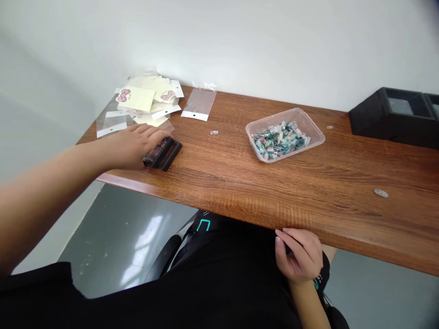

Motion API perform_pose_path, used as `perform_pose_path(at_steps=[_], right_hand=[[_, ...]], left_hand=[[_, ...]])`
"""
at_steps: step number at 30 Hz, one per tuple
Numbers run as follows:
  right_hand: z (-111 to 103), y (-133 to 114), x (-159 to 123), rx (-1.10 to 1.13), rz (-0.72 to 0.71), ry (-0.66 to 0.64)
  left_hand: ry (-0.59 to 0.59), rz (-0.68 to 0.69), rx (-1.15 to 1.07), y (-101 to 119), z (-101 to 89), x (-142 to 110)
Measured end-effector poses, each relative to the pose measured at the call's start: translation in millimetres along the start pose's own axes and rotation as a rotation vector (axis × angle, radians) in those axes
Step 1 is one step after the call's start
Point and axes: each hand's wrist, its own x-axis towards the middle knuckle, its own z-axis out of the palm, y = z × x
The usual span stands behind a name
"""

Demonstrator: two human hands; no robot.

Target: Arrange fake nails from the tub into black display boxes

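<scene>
My left hand (137, 144) reaches across to the left part of the table, its fingers curled over a small black box-like holder (168, 155). Dark, glossy pieces show beside the holder's edge under my fingertips; the palm hides the rest. Right behind that hand lies a pile of cream cards (139, 98) with pink bows, mixed with clear bags (115, 129) that have white header strips. My right hand (300, 256) rests against the table's front edge, fingers loosely bent and the thumb apart from them. Nothing shows in it.
A clear plastic tub (318, 137) full of small shiny teal and clear pieces stands on the wooden table (219, 183). One flat clear bag (199, 103) lies near the wall. Small clear pieces (214, 132) and an oval one (381, 193) lie loose. Black bins (370, 121) stand at right.
</scene>
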Motion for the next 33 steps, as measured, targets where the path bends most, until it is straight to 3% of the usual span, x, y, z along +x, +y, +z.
perform_pose_path(at_steps=[7,12,15,17,22,26,33], right_hand=[[0.6,0.5,-3.0,-0.009,0.003,-0.006],[1.4,-2.1,-3.1,-0.044,0.02,-0.002],[3.4,-4.3,-3.0,-0.07,0.03,0.019],[4.8,-5.0,-3.3,-0.081,0.028,0.027],[6.3,-4.8,-5.5,-0.101,0.023,0.04],[5.7,-6.7,-5.1,-0.119,0.022,0.023],[5.9,-9.5,-2.2,-0.118,0.014,0.011]], left_hand=[[0.011,-0.035,0.028,-8.7,0.9,-13.1],[0.073,-0.119,-0.053,17.0,-1.3,-39.8],[0.16,-0.211,-0.115,34.3,9.4,-52.6],[0.22,-0.182,-0.109,38.7,20.9,-56.4],[0.332,-0.173,-0.065,31.6,40.7,-55.0],[0.408,-0.112,-0.068,30.5,42.4,-50.1],[0.425,-0.013,-0.047,28.3,41.6,-33.3]])
